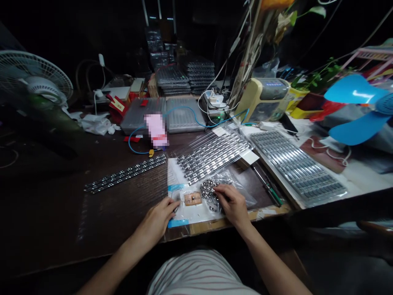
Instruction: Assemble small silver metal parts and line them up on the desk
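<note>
At the left edge of a white sheet with blue tape [178, 223], my left hand [159, 215] is closed in a pinch. A small dark metal piece [175, 209] shows at its fingertips, too small to name. My right hand [233, 203] reaches the heap of small shiny metal parts [208, 189], its thumb and fingers pressed together at the heap's right side. What those fingertips hold, if anything, is hidden. Between the hands lies a small tan block [193, 199] with metal bits on it. A clear plastic bag [242, 190] lies under and beside the heap.
Behind the hands is a clear tray of metal strips [215, 157]; more strips [125, 174] lie left. Another filled tray [297, 168] sits right, near pens [272, 190]. A phone-like pink item [157, 130], blue cable [184, 107], white fan [39, 80] and blue fan [362, 106] stand around.
</note>
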`<control>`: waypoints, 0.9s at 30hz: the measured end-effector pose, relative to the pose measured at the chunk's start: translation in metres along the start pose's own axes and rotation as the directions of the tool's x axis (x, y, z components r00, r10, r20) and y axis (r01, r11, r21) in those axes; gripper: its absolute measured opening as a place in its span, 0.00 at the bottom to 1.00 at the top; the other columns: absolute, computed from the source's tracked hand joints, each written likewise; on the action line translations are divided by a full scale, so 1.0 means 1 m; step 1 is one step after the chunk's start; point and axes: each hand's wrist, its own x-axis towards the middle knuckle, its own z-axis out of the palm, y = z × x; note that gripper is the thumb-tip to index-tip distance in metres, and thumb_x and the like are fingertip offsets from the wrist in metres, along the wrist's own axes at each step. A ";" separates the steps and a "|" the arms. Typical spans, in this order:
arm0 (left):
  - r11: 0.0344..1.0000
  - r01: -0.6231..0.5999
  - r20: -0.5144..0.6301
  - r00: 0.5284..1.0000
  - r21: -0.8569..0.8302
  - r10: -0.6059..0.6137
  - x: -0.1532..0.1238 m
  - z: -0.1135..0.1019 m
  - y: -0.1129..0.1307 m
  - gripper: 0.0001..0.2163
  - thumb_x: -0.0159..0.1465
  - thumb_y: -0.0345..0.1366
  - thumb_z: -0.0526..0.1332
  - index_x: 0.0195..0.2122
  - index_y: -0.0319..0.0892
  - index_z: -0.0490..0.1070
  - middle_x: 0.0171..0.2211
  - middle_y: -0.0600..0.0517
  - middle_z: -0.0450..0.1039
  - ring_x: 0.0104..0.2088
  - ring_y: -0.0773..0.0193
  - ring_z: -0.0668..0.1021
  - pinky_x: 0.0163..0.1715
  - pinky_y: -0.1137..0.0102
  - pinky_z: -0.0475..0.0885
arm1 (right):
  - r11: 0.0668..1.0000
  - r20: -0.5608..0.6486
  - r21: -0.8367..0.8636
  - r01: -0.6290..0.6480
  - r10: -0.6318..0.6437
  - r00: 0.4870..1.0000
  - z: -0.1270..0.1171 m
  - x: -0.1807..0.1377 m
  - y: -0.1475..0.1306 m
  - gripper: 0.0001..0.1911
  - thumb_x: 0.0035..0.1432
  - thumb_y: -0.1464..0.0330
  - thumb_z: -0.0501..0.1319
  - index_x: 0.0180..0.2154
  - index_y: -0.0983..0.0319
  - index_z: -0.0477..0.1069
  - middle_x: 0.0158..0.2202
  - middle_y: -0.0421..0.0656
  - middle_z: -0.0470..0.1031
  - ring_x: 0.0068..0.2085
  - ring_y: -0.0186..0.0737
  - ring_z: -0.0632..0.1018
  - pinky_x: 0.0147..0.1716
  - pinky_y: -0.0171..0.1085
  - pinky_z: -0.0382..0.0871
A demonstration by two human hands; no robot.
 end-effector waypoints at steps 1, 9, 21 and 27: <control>1.000 -0.005 -0.005 1.000 0.022 0.005 0.000 0.000 -0.001 0.14 0.62 0.28 0.55 0.47 0.47 0.72 0.40 0.50 0.73 0.37 0.63 0.77 0.36 0.73 0.72 | 1.000 0.008 0.004 -0.006 0.006 1.000 0.001 0.002 -0.002 0.07 0.61 0.67 0.57 0.37 0.57 0.74 0.36 0.44 0.77 0.39 0.41 0.77 0.39 0.42 0.72; 0.986 -0.041 -0.130 0.990 0.159 0.062 0.005 0.015 -0.005 0.06 0.64 0.37 0.57 0.34 0.43 0.73 0.34 0.51 0.73 0.36 0.63 0.75 0.39 0.70 0.70 | 1.000 0.160 0.008 -0.007 0.006 0.987 0.019 0.004 -0.011 0.05 0.60 0.66 0.60 0.35 0.58 0.74 0.32 0.42 0.77 0.35 0.39 0.76 0.38 0.39 0.69; 0.997 0.025 -0.192 0.981 0.069 -0.012 0.011 0.018 0.001 0.07 0.64 0.32 0.56 0.38 0.43 0.73 0.36 0.49 0.73 0.38 0.60 0.75 0.40 0.65 0.71 | 0.999 0.119 -0.035 0.020 -0.016 0.993 0.023 0.000 -0.006 0.08 0.62 0.69 0.57 0.39 0.57 0.75 0.35 0.44 0.75 0.39 0.40 0.74 0.38 0.39 0.70; 0.991 0.020 -0.185 0.982 -0.131 -0.045 0.039 0.021 0.009 0.08 0.64 0.33 0.56 0.38 0.43 0.75 0.35 0.49 0.74 0.37 0.62 0.76 0.39 0.68 0.70 | 0.996 0.125 -0.076 0.042 -0.032 0.992 0.024 0.000 -0.007 0.08 0.61 0.70 0.58 0.39 0.57 0.76 0.35 0.44 0.74 0.38 0.40 0.73 0.37 0.39 0.69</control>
